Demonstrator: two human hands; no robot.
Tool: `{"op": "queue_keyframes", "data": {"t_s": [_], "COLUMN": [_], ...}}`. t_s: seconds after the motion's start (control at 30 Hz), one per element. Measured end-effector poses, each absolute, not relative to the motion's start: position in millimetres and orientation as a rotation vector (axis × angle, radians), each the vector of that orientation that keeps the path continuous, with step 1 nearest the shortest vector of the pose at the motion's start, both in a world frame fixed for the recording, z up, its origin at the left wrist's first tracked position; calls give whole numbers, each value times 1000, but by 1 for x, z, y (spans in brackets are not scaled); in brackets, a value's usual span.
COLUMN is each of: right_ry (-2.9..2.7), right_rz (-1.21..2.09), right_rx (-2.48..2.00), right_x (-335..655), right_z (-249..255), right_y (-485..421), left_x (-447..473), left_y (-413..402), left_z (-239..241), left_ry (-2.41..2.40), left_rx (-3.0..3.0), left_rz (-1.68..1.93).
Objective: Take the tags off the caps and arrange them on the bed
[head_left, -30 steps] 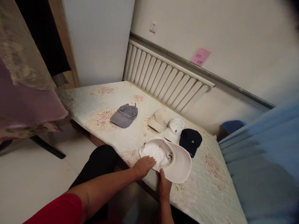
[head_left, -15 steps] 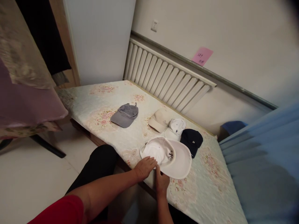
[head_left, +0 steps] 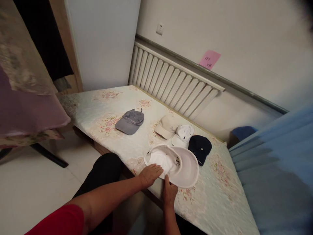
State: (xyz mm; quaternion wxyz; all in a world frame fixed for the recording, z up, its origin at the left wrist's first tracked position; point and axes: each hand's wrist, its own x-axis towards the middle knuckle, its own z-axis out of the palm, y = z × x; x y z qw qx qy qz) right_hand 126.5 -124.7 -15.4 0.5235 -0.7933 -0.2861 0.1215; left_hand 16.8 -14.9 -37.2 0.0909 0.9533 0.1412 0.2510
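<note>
A white baseball cap (head_left: 187,168) with dark letters on its front lies tilted, its hollow inner side facing me and its brim to the right. My left hand (head_left: 151,174) rests on the cap's near left part, fingers stretched out flat. With the thumb on the near edge and the other fingers curled beneath, my right hand (head_left: 170,191) grips the same cap. Just beyond it are a beige cap (head_left: 165,126), a smaller white cap (head_left: 183,134) and a black cap (head_left: 200,148), close together. Farther left sits a grey cap (head_left: 130,121).
The caps lie on a bed or low platform with a floral cover (head_left: 220,192). A radiator (head_left: 171,78) runs along the wall behind. At the right hangs a blue curtain (head_left: 274,173); at the left, draped clothes (head_left: 29,98) hang over dark legs.
The white cap in my hands has tipped and bent slightly, its crown now looking narrower. Both hands stay on it almost in place. The other caps have not moved.
</note>
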Motion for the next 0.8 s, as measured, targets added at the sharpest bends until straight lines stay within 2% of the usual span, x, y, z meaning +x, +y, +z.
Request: {"op": "queue_keyframes", "data": {"t_s": [0.23, 0.8], "right_ry": [-657, -901], "right_rz": [307, 86], "right_rx": [-1822, -2163], "right_x": [128, 123], "right_z": [-18, -13], "right_y": [-128, -119], "left_x": [11, 30], "left_y": [-8, -33], "left_z": [-35, -38], "left_ry": [395, 542], "left_rx": [2893, 2777], "left_rz": [760, 724]}}
